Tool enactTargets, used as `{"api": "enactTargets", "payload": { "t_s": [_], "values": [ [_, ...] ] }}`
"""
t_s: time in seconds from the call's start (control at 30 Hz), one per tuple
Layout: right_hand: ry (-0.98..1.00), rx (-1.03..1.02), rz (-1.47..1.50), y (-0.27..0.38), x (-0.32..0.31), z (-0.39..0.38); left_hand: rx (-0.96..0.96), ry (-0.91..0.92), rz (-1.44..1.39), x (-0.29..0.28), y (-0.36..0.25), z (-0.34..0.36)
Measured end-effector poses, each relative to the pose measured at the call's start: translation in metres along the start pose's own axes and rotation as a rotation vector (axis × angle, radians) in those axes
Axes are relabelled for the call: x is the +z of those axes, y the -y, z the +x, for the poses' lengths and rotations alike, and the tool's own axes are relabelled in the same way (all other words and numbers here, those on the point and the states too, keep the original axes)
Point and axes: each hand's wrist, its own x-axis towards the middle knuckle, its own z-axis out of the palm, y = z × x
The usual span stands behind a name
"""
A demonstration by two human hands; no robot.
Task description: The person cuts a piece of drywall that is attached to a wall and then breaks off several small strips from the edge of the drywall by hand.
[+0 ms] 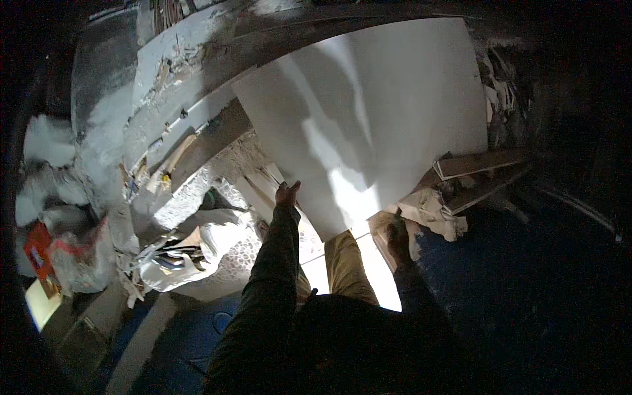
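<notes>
A large white board (pixel 421 92) fills the upper middle, tilted, with light and shadow streaks across it. My left hand (pixel 287 194) grips its lower-left edge. My right hand (pixel 398 237) is at its lower-right edge, thumb raised, fingers partly hidden and apparently around the edge. Below the board my legs in tan trousers (pixel 345 266) show over a bright floor patch. Torn pieces of brown board (pixel 434 217) lie beside my right hand.
A rubble-strewn ledge (pixel 164 131) runs along the upper left. A white sack of scraps (pixel 210 237), a plastic bag (pixel 85 263) and a red object (pixel 39 257) sit at left. Wooden planks (pixel 480 164) lie at right above a dark blue floor (pixel 500 276).
</notes>
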Motion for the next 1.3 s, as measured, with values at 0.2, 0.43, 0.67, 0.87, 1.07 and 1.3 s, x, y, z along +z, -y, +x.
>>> {"api": "enactTargets", "payload": {
  "t_s": [0.2,0.43,0.67,0.87,1.07,1.3],
  "values": [
    [0.112,0.26,0.665,0.116,0.055,0.093,0.174,0.162,-0.249,0.017,-0.024,-0.027],
    [-0.088,0.103,0.926,0.212,0.076,0.176,0.212,-0.039,-0.421,0.032,-0.039,-0.055],
    [-0.274,-0.527,0.971,0.216,0.112,0.227,0.184,0.001,-0.601,0.03,-0.061,-0.077],
    [-0.395,-0.276,0.397,0.167,0.202,0.237,0.189,-0.208,-0.087,0.029,-0.052,-0.06],
    [-0.188,-0.128,1.409,0.182,0.087,0.25,0.125,-0.159,-0.021,0.024,-0.064,-0.065],
    [-0.199,-0.276,1.067,0.2,0.128,0.263,0.352,-0.111,0.022,0.032,-0.109,-0.107]
  ]
}}
